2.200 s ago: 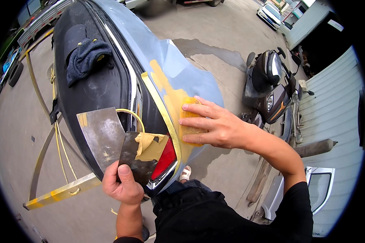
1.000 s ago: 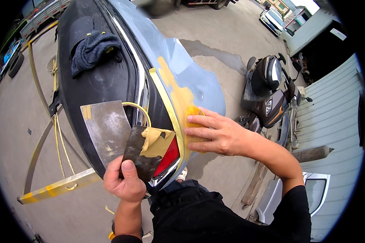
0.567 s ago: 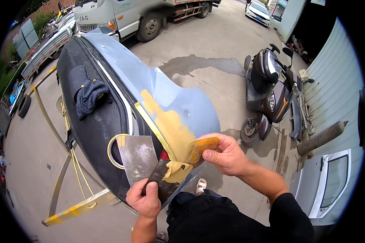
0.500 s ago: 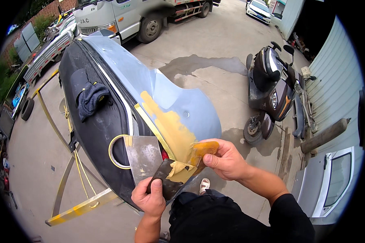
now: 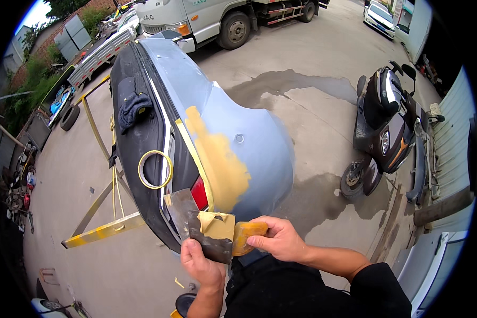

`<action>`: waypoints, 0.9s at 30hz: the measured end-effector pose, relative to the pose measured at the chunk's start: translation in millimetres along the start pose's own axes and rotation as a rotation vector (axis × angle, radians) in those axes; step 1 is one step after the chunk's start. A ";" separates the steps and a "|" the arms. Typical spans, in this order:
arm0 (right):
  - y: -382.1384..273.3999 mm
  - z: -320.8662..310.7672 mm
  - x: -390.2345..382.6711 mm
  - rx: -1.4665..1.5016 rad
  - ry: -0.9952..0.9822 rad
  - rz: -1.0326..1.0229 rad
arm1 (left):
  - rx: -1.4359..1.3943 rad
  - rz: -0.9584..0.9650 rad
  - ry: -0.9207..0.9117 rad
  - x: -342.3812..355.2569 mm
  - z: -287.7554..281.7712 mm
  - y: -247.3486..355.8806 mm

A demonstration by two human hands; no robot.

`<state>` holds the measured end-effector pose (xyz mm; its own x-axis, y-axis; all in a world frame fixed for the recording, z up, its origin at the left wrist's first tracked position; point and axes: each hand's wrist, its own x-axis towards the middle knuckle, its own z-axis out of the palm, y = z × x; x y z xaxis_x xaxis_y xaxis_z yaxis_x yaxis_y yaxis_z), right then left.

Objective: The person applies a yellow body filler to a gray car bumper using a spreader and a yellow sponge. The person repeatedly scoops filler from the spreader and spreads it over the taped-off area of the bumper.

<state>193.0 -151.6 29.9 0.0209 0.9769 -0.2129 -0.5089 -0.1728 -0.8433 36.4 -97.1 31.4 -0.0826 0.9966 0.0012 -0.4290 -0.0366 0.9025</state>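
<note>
My left hand (image 5: 201,265) grips a dark, flat plate (image 5: 211,246) with a lump of yellow filler paste (image 5: 215,225) on its upper part. Between the thumb and fingers of my right hand (image 5: 281,241) is an orange-yellow plastic spreader (image 5: 246,237), its edge at the plate's right side. A scuffed grey metal sheet (image 5: 179,206) shows partly behind the dark plate; whether I hold it, I cannot tell. Beyond my hands stands a blue-grey car bumper (image 5: 267,164) with a yellow filler patch (image 5: 217,169), bordered by a yellow tape strip (image 5: 196,161) beside a red lamp (image 5: 199,193).
A tape roll (image 5: 169,168) and a dark cloth (image 5: 132,111) lie on the bumper's black part. A yellow-painted metal stand (image 5: 106,229) is at the left. A dark scooter (image 5: 389,122) stands at the right, a truck (image 5: 212,21) at the back.
My view has shifted, so the bumper and scooter sit differently in it. The dark plate has turned flatter towards me, and the spreader has moved to its right edge.
</note>
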 end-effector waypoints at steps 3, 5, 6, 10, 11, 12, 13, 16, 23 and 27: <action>24.3 11.9 -17.9 -0.139 -0.054 -0.087 | -0.127 -0.144 0.154 -32.1 7.5 -7.1; 24.2 3.3 -27.9 -0.155 -0.295 -0.016 | -0.108 -0.095 0.193 -46.4 -3.7 -12.9; 13.6 -0.9 -29.2 -0.133 -0.471 0.007 | -0.103 -0.071 0.221 -53.8 -12.0 -14.2; 5.5 -29.6 -3.1 0.223 -0.649 0.217 | 0.107 0.056 0.097 -72.1 -39.4 -15.5; -0.2 -25.1 5.3 0.087 -0.581 0.140 | 0.169 0.054 0.077 -73.6 -37.9 -14.6; -3.1 -21.6 11.8 0.137 -0.526 0.161 | 0.198 0.089 0.051 -73.0 -25.8 -9.5; -1.3 -20.3 16.9 0.122 -0.486 0.134 | 0.257 0.081 -0.018 -71.6 -26.1 -11.6; -16.7 -7.3 25.6 -0.049 -0.261 0.154 | 0.376 0.090 -0.203 -60.5 -25.8 -16.7; -65.2 -16.9 63.2 0.158 0.247 -0.269 | 0.392 0.087 -0.153 -27.1 -43.2 -14.7; -77.7 -18.1 56.6 -0.213 0.261 -0.331 | 0.351 0.102 0.099 -2.1 -63.6 -7.6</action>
<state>249.4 -85.2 74.4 0.3815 0.9243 -0.0096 -0.2513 0.0937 -0.9633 -17.4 -103.6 -2.9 -0.2029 0.9765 0.0729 -0.0808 -0.0909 0.9926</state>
